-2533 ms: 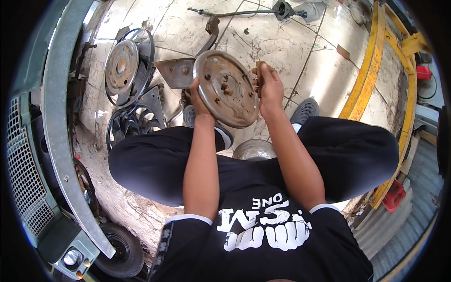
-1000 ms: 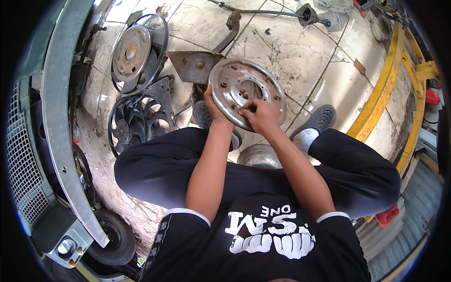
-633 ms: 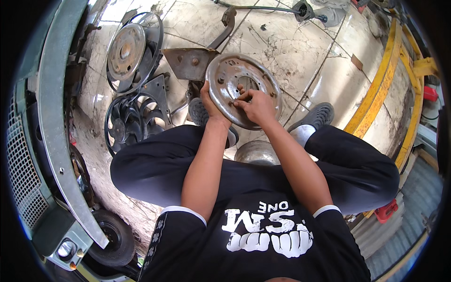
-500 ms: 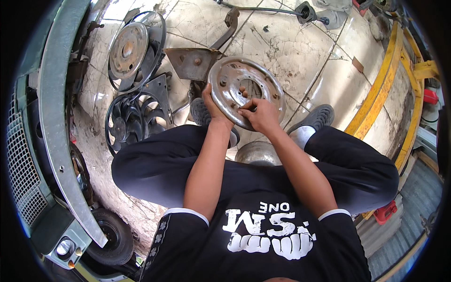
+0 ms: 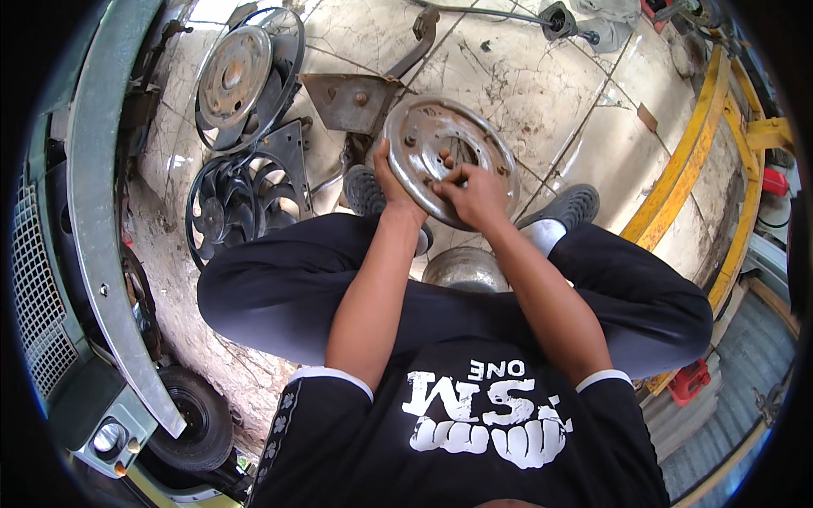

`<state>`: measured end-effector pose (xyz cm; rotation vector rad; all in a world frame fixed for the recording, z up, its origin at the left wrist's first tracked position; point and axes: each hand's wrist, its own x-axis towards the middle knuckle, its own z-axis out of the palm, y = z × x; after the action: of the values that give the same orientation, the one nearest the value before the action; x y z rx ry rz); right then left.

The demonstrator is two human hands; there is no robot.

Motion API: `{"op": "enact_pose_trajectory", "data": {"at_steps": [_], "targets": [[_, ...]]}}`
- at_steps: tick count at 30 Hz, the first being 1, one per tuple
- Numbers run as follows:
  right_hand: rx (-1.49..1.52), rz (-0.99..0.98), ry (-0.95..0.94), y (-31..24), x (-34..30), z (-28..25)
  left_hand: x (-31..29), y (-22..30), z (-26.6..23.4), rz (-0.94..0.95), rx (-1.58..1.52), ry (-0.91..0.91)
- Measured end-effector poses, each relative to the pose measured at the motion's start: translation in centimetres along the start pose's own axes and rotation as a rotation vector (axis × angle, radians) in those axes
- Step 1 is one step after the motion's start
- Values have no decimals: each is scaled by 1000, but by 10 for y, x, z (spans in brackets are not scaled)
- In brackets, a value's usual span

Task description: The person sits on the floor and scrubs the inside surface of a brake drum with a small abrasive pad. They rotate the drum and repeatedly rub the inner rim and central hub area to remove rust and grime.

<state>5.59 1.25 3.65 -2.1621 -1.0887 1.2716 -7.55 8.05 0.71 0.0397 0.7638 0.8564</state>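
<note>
A round brown and silver metal wheel cover (image 5: 411,169) with a large centre hole is tilted above the floor between my knees. Its left lower rim rests in my left hand (image 5: 396,190), which is closed around it. Fingertips of that hand show through the centre hole. My right hand (image 5: 474,196) is closed in a pinch against the cover's lower face, near a small hole. Whatever lies between those fingertips, if anything, is too small to make out. Below the cover, a dull domed metal piece (image 5: 466,269) sits between my legs.
To the left lie a similar rusty disc (image 5: 233,76) on a black ring and black fan blades (image 5: 224,207). A rusty pedal bracket (image 5: 351,100) lies beyond the cover. A vehicle bumper (image 5: 93,212) borders the left, a yellow metal frame (image 5: 682,165) the right.
The wheel cover and both hands have shifted slightly right and up in the picture. My right hand's fingers have moved slightly against its face; my left hand keeps its grip.
</note>
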Motion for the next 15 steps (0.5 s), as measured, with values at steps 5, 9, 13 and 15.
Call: {"op": "enact_pose_trajectory", "data": {"at_steps": [5,9,13,15], "targets": [[-17,42,3,3,7,2,3,-4,-10,21,-4,24],[22,18,-63,4,0,0,0,-2,-7,11,-30,24],[26,-24,26,8,10,7,0,-4,-8,10,-25,37],[95,-115,76,7,17,9,6,0,-8,-17,-18,11]]}}
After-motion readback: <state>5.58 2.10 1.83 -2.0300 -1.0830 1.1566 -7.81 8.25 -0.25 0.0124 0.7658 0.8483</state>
